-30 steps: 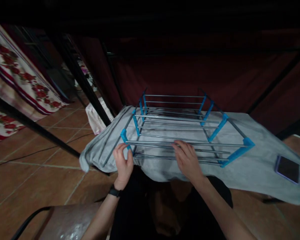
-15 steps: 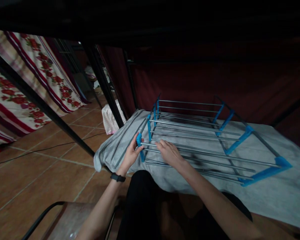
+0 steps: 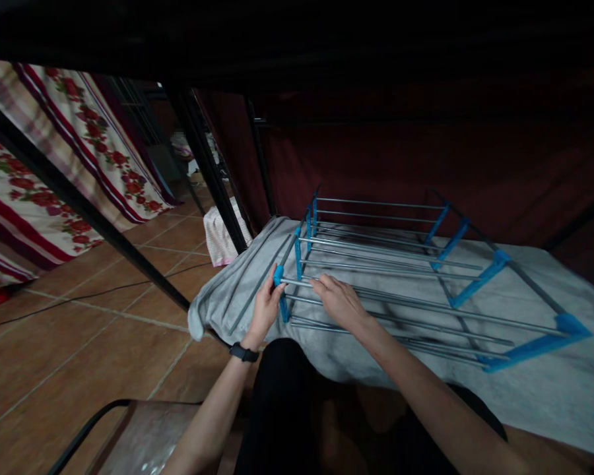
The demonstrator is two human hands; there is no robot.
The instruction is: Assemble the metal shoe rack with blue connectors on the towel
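Observation:
A rack of grey metal rods and blue plastic brackets (image 3: 480, 287) lies on a grey blanket. My left hand (image 3: 264, 307), with a dark band on the wrist, is closed around the blue connector (image 3: 278, 274) at the rack's near left corner. Its thumb lies on the near side of that piece, and some of the fingers are hidden behind it. Just to the right, my right hand (image 3: 337, 302) grips the front metal rod (image 3: 455, 311), its fingers wrapped over the top. More rods run below and behind this one.
The grey blanket (image 3: 569, 396) covers a bed inside a dark frame with a black post (image 3: 205, 158). A thin grey tube (image 3: 245, 310) lies left of the rack. A chair (image 3: 138, 439) stands at lower left, floral curtains (image 3: 94, 132) hang beyond, and a cable (image 3: 103, 290) crosses the tiled floor.
The view has shifted slightly, and the rack sits a little further right in it. Both hands keep their places on the connector and the rod.

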